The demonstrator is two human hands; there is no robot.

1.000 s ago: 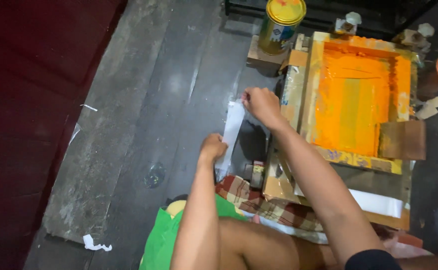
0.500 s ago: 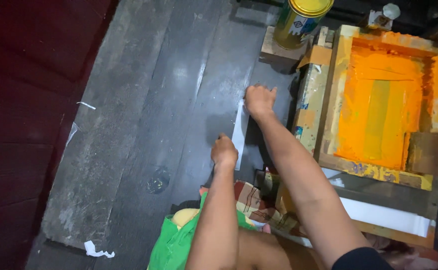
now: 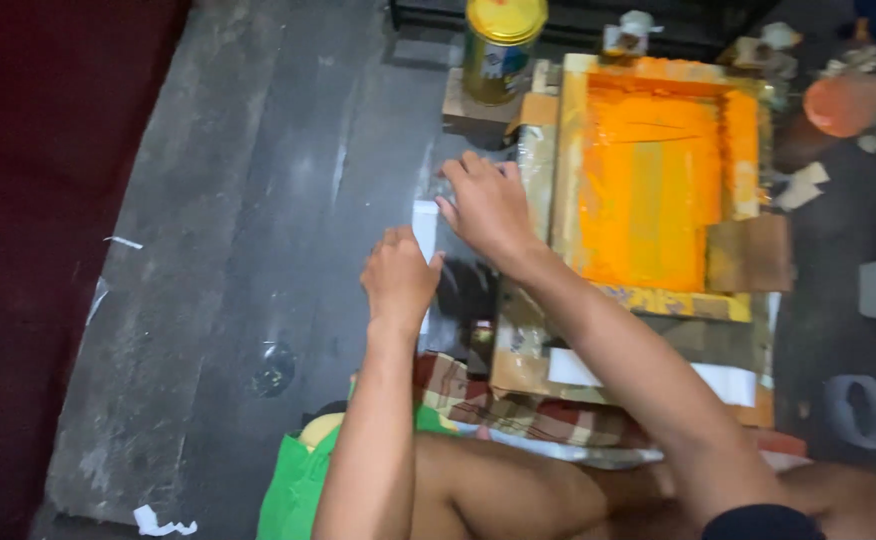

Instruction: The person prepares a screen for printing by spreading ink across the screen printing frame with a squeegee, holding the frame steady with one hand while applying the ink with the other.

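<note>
Hands have drawn closer together than half a second ago: the left hand (image 3: 398, 275) and right hand (image 3: 488, 205) now nearly meet over the white strip (image 3: 424, 228), where before they pinned its two far ends, so less of it shows, perhaps gathered or folded. Left fingers curl down on its near end; the right hand lies spread and flat on its far end, at one o'clock from the left. Whether either actually pinches it, I cannot tell. The strip looks thin, papery and matte on the worn grey plank floor (image 3: 258, 220). At three o'clock sits a wooden printing frame (image 3: 658, 298), its mesh slick with orange ink; at twelve, a yellow-lidded tin (image 3: 503, 45), round and glossy.
</note>
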